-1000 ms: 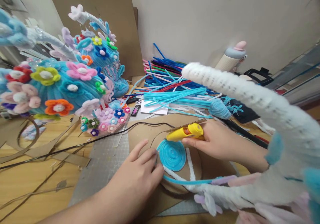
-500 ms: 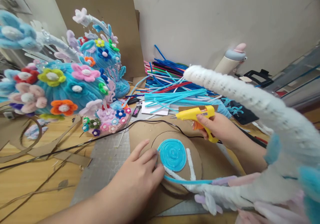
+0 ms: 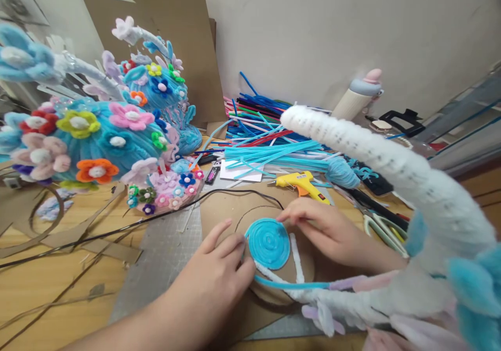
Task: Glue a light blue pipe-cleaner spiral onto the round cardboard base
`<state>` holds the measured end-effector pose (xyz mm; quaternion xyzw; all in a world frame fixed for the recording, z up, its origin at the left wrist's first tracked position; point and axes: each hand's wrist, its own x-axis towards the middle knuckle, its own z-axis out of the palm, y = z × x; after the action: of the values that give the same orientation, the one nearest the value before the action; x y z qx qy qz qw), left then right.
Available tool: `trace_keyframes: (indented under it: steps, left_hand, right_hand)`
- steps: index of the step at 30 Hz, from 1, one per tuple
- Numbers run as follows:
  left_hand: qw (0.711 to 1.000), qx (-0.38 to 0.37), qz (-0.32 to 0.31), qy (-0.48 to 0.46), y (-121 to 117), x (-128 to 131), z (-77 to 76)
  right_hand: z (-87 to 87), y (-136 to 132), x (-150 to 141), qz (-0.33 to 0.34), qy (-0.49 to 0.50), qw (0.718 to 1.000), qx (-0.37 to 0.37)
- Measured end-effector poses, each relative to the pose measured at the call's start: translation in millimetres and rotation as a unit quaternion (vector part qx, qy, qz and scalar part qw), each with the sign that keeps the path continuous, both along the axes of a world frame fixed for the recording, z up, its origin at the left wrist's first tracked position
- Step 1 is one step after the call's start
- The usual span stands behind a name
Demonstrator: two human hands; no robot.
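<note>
A light-blue spiral disc of pipe cleaner (image 3: 268, 242) lies on a round cardboard piece (image 3: 301, 267). My left hand (image 3: 219, 278) rests on the disc's left edge, fingers pressed down on it. My right hand (image 3: 321, 228) touches the disc's upper right edge with its fingertips and holds nothing. The yellow glue gun (image 3: 301, 184) lies on the table just behind my right hand. A white pipe cleaner strip (image 3: 295, 252) runs beside the disc, and a light-blue strand (image 3: 289, 284) curves below it.
A big white fuzzy curved piece (image 3: 391, 163) arches over the right side. Blue pipe-cleaner pieces with coloured flowers (image 3: 97, 137) stand at left. A heap of loose pipe cleaners (image 3: 270, 131) lies at the back. Scissors (image 3: 379, 225), a black cable (image 3: 117, 231) and cardboard scraps (image 3: 47, 225) lie about.
My right hand lifted the glue gun off the disc, laid it on the table behind, and came back empty to the disc's upper right edge. My left hand stayed put.
</note>
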<state>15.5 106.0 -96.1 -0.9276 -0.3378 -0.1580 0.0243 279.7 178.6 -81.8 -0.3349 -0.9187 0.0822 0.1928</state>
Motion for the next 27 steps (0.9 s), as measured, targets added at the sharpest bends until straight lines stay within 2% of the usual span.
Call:
trace_keyframes:
  steps: [4,10,15,19,27]
  left_hand:
    - [1.0,-0.007,-0.001,-0.002,0,0,-0.4]
    - [1.0,0.01,-0.005,-0.002,1,-1,-2.9]
    - [1.0,0.022,-0.002,-0.004,1,0,-4.1]
    - [1.0,0.018,-0.003,-0.004,1,0,-3.3]
    - [1.0,0.019,-0.002,-0.004,1,-1,-3.2]
  right_hand:
    - [-6.8,-11,-13,0.034,0.002,0.998,-0.046]
    - [-14.4,-11,-11,0.019,0.014,0.999,-0.033]
    - [-10.3,-13,-18,0.014,0.049,0.997,-0.065]
    - [-5.5,-15,-22,0.037,0.081,0.993,-0.074]
    - [-3.0,-17,-28,0.075,0.043,0.993,-0.079]
